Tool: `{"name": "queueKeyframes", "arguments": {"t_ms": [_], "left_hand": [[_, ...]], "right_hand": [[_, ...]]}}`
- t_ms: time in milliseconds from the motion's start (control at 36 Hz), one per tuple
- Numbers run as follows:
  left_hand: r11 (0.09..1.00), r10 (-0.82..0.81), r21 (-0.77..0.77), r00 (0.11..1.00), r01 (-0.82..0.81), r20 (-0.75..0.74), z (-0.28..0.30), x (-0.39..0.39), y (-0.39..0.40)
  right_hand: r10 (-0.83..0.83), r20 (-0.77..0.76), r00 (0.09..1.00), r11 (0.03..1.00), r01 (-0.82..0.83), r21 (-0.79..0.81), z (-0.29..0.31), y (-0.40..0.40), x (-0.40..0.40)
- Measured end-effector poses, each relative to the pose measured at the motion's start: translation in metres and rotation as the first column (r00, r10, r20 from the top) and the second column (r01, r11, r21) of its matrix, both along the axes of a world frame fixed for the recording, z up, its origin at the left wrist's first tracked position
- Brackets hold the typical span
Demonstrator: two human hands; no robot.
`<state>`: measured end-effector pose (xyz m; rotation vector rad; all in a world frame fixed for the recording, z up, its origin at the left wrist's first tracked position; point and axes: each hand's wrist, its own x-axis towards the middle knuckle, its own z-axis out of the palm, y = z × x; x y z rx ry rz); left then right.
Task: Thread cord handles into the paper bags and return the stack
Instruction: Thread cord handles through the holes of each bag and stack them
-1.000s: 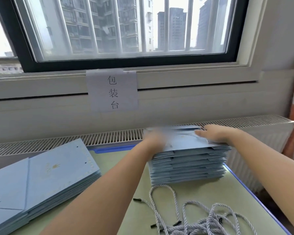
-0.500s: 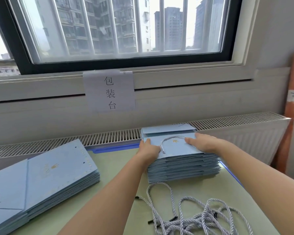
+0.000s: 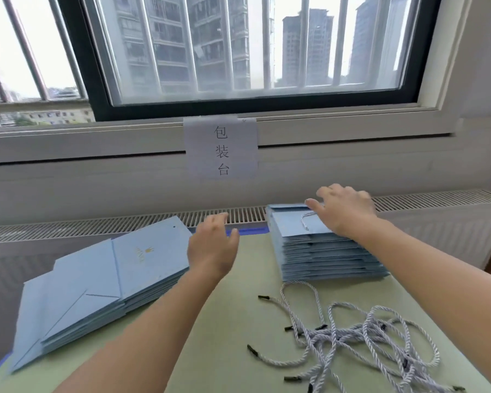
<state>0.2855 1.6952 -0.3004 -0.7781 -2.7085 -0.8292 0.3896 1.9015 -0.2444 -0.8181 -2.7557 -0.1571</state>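
Since the earlier frame, the left hand has left the right-hand stack and travelled left; it now hovers between the two stacks, near the far right corner of the unthreaded stack. The right hand remains on the finished stack.

Near zone: a tangle of loose cord handles lies on the green table, right of centre, black tips pointing several ways. One cord loop reaches up to just beside the base of the finished stack.

Middle zone: the unthreaded stack lies on the left, fanned and skewed, its top bag showing a gold emblem and a punched hole near the far edge. The left hand is relaxed, fingers loosely spread, holding nothing and apart from the paper.

Far zone: the finished stack sits on the right, against the blue-taped table edge. The right hand lies flat on the top bag, fingers extended and pressing, beside a threaded cord loop. Behind stand a radiator grille and a paper sign below the window.

Procedure, as judged: the step in hand is fetching the next unthreaded bag. Lift only the top bag by its far right corner; the fanned stack probably slides easily, so peel upward instead of dragging. Release the right hand once the finished stack is squared, then select one cord by its black tip to avoid pulling the tangle.
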Motion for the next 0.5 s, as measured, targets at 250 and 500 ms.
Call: {"name": "queueKeyframes", "arguments": {"t_ms": [250, 500], "left_hand": [[0.789, 0.152, -0.597, 0.988, -0.143, -0.036, -0.030, -0.009, -0.100], [0.788, 0.057, -0.572, 0.953, -0.227, -0.299, -0.034, 0.000, -0.123]], "right_hand": [[0.380, -0.118, 0.918, 0.918, -0.358, 0.168, -0.019, -0.100, -0.001], [0.426, 0.006, 0.905, 0.896, -0.421, -0.144, -0.046, -0.137, 0.008]]}}
